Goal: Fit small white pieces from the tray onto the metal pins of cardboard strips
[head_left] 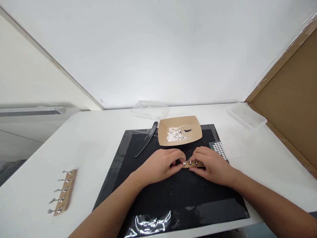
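A small wooden strip point(187, 164) with metal studs lies over the black mat point(170, 195). My right hand point(210, 165) grips the strip, thumb in front and fingers behind, covering its right part. My left hand point(164, 165) is at the strip's left end, thumb and forefinger pinched on a small white piece point(184, 163). Just behind my hands stands a brown paper tray point(163, 132) with many small white pieces and a dark bit inside. Beside my right hand is a sheet of white dots point(226, 149).
A second wooden strip point(66, 195) with several metal pieces lies at the left on the white table point(99, 142). Curved black tweezers point(148, 137) rest left of the tray. Behind are a clear bag point(150, 109) and a clear plastic container point(246, 116). Cardboard point(292, 89) stands at the right.
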Tool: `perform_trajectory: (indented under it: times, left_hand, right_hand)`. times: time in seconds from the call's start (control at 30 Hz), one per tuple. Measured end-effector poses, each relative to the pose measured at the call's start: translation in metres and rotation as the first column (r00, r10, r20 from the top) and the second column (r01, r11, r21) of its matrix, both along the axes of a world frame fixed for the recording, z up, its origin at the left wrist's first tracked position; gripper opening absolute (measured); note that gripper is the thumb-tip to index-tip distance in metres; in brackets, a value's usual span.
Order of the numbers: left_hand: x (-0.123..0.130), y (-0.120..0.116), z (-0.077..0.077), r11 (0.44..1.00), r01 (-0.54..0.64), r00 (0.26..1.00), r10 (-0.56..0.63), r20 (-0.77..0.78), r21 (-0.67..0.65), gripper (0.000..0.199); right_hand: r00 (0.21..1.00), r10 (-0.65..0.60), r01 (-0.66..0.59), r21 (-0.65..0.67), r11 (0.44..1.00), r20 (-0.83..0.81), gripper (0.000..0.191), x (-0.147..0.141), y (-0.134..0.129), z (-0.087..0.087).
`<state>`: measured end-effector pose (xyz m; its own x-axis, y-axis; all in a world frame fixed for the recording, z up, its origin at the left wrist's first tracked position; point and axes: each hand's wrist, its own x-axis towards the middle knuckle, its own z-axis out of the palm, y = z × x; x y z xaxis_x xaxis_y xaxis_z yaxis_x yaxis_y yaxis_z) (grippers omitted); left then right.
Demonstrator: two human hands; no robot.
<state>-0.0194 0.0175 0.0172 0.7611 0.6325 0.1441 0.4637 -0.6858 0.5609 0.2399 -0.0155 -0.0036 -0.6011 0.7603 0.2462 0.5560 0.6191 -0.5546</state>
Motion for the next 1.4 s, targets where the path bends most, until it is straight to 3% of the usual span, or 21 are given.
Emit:
perform_trajectory:
  times: [0.2,0.37,0.7,1.0,1.2,1.4]
  left_hand:
    - [0.002,-0.0009,0.0001,0.997,0.063,0.997,-0.065,0.046,0.037,0.015]
    - [0.0015,-0.0023,-0.0031,0.993,0.078,0.997,-0.078,-0.007,0.094,0.021]
    - [0.0002,-0.003,0.0062,0.979,0.168,0.986,-0.168,-0.012,0.111,0.025]
    - [0.0004,-0.003,0.0028,0.977,0.174,0.984,-0.177,0.012,0.119,0.023]
    - [0.0021,-0.004,0.0042,0.996,0.073,0.995,-0.076,0.07,0.052,0.012]
    - [0.0023,-0.0022,0.0005,0.991,0.066,0.993,-0.076,0.086,0.115,0.011]
  right_hand:
    - [1.0,-0.01,0.009,0.01,1.0,0.011,0.017,-0.0005,-0.0006,0.0007]
    - [1.0,-0.005,0.004,0.003,1.0,0.012,0.016,-0.0004,0.0,0.0005]
    - [1.0,-0.007,0.007,0.005,1.0,0.015,0.016,-0.0001,-0.0006,0.0015]
    - [1.0,-0.001,0.0,0.011,1.0,0.026,0.016,-0.0003,-0.0002,0.0025]
    - [1.0,-0.004,0.004,0.011,1.0,0.015,0.016,-0.0002,0.0003,0.0027]
    - [1.0,-0.002,0.002,0.008,1.0,0.01,0.015,-0.0001,-0.0004,0.0021]
